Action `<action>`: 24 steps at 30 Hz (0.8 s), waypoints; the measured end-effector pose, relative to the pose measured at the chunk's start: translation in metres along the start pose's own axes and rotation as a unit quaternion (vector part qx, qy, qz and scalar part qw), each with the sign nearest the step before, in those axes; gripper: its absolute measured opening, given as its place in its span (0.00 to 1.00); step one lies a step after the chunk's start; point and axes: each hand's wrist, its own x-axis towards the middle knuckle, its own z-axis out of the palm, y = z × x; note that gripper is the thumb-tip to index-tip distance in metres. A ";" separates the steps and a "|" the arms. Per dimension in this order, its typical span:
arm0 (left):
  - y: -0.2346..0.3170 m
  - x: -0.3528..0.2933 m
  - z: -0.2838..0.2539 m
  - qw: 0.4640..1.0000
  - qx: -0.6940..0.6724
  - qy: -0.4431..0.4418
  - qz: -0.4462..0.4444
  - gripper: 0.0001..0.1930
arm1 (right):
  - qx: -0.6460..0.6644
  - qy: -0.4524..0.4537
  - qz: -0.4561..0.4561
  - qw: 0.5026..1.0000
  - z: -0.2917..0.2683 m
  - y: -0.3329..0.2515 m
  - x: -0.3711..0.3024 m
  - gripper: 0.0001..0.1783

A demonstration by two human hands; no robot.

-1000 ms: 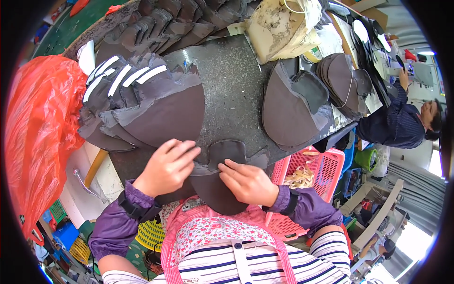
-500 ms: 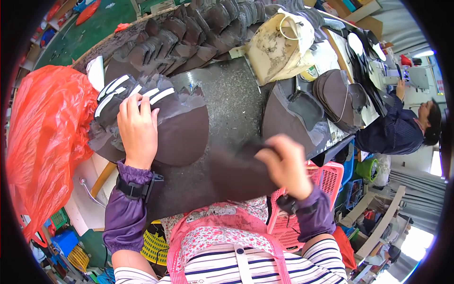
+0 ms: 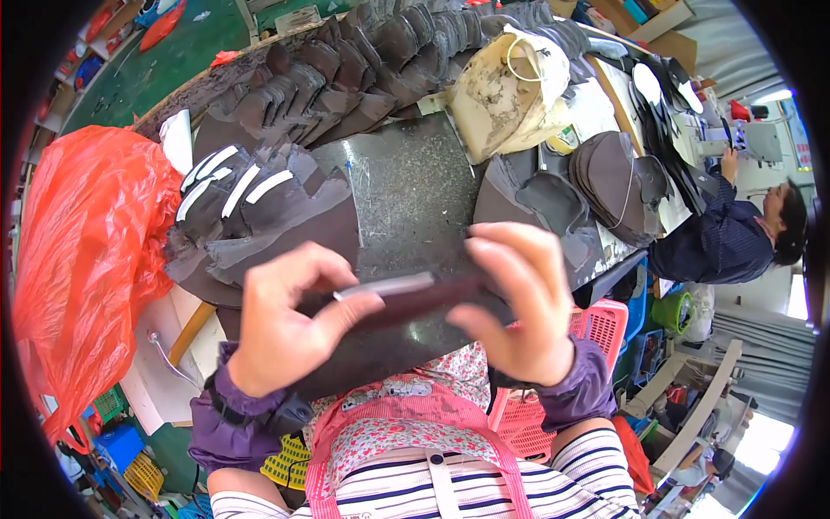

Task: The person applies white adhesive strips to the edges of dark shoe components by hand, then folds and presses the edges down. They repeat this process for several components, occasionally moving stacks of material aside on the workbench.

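Over the near middle of the worktable, my left hand (image 3: pixel 294 320) pinches a narrow white strip (image 3: pixel 393 285) between thumb and fingers. The strip lies along the upper edge of a dark brown sheet piece (image 3: pixel 432 303), seen nearly edge-on and blurred. My right hand (image 3: pixel 523 298) curls round the right end of this piece, thumb below and fingers above. To the left, several more white strips (image 3: pixel 240 192) lie on a stack of dark curved pieces (image 3: pixel 303 208). Exactly how the left fingers touch the brown piece is hard to make out.
Rows of overlapping dark pieces (image 3: pixel 328 78) line the far edge. A stained cream container (image 3: pixel 506 95) stands beyond more stacked pieces (image 3: pixel 609 182) at right. A red plastic bag (image 3: pixel 95 268) bulges at left; a pink basket (image 3: pixel 601 329) sits right. A person (image 3: pixel 726 225) works farther right.
My left hand has left the stack and come nearer, now with a white strip. My right hand has raised and tilted the brown piece from flat to nearly edge-on, bringing the hands together.
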 end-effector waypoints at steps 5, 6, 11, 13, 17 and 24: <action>-0.038 -0.016 0.034 0.960 -0.245 -0.105 -0.086 0.07 | 0.088 -0.182 0.049 0.978 0.019 0.008 -0.031 0.15; -0.044 -0.015 0.037 0.925 -0.292 -0.129 -0.204 0.07 | 0.122 -0.217 0.082 0.965 0.023 0.013 -0.042 0.15; -0.083 -0.013 0.059 0.811 -0.299 -0.240 -0.441 0.11 | 0.113 -0.238 0.131 0.956 0.041 0.021 -0.077 0.13; -0.092 -0.012 0.063 0.811 -0.261 -0.273 -0.447 0.13 | 0.044 -0.194 0.147 0.969 0.051 0.021 -0.080 0.15; -0.101 -0.003 0.074 0.981 0.158 -0.101 0.049 0.07 | -0.026 -0.158 0.228 0.961 0.070 0.036 -0.085 0.17; -0.093 -0.010 0.077 0.992 0.094 -0.060 -0.052 0.09 | -0.069 -0.163 0.181 0.967 0.077 0.052 -0.096 0.21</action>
